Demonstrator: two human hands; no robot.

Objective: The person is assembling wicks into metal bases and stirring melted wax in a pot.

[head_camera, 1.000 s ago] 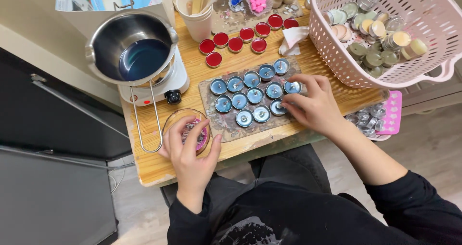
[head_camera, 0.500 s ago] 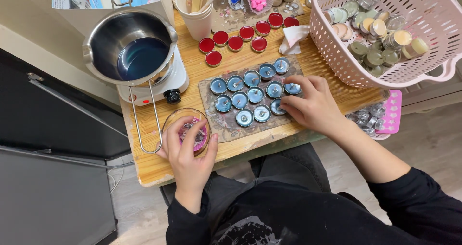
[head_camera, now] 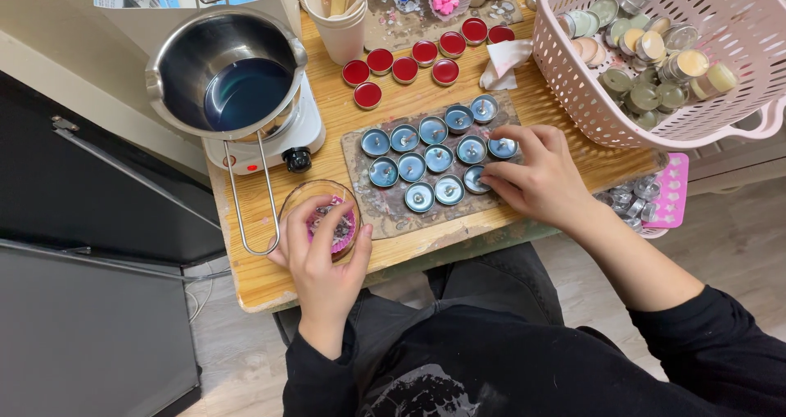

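1. The left hand [head_camera: 323, 257] is cupping a small round glass bowl [head_camera: 321, 212] of pink-and-silver pieces near the front edge of the wooden table [head_camera: 409, 106], fingers curled around its rim.
2. The right hand [head_camera: 540, 179] is resting on the grey mat [head_camera: 360, 208], fingertips pinching a small round metal cup of blue wax [head_camera: 502, 147] at the right end of the rows.
3. A steel pot of blue liquid [head_camera: 225, 73] is sitting on a white hotplate [head_camera: 307, 130], and a pink plastic basket [head_camera: 737, 97] of filled tins is standing well to the right.

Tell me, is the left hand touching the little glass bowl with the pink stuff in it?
Touching. The head view shows the left hand wrapped around the glass bowl, its fingers lying over the rim with no gap.
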